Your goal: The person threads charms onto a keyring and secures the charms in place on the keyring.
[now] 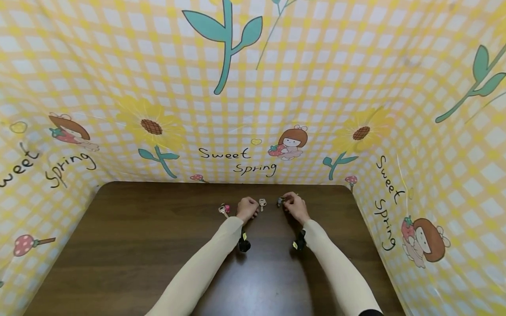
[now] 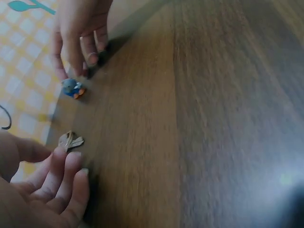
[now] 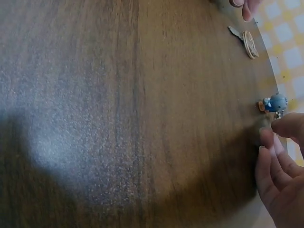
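Near the far edge of the table, my right hand [image 1: 295, 206] pinches the metal links of a small keychain with a blue figurine [image 3: 275, 103]. The figurine has a grey-blue head and orange feet, and it hangs out past the fingertips. My left hand [image 1: 248, 208] is beside a metal key [image 1: 262, 203] with a round, pale tan head. In the right wrist view a gap shows between this key [image 3: 248, 43] and the left fingertips [image 3: 247, 13]. The left fingers are loosely bent, with nothing visible between them.
Left of the left hand lies another key [image 1: 222, 210] with a small pink charm [image 1: 227, 208] by it. The brown wooden table [image 1: 130, 245] meets a yellow checked cloth wall [image 1: 253, 109] at the back and sides.
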`<control>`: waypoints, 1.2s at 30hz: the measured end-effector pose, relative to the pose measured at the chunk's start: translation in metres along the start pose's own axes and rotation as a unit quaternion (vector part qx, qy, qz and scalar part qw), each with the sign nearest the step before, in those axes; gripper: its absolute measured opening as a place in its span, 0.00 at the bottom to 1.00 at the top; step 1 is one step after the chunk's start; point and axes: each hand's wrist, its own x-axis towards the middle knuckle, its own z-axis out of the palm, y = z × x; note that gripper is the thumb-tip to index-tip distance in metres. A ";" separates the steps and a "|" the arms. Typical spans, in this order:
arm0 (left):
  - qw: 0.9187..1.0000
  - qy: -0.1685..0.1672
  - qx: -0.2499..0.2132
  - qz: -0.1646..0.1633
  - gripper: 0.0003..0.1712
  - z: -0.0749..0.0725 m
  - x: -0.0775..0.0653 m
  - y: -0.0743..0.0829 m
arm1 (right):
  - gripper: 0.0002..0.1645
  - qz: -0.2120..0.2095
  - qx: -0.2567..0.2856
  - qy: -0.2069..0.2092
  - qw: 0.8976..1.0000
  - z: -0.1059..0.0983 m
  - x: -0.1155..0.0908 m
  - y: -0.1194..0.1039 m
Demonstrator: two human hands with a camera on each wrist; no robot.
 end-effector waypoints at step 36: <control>0.980 0.100 0.150 -0.086 0.15 0.035 0.017 0.011 | 0.03 -0.039 -0.015 0.028 0.999 -0.002 0.000 -0.001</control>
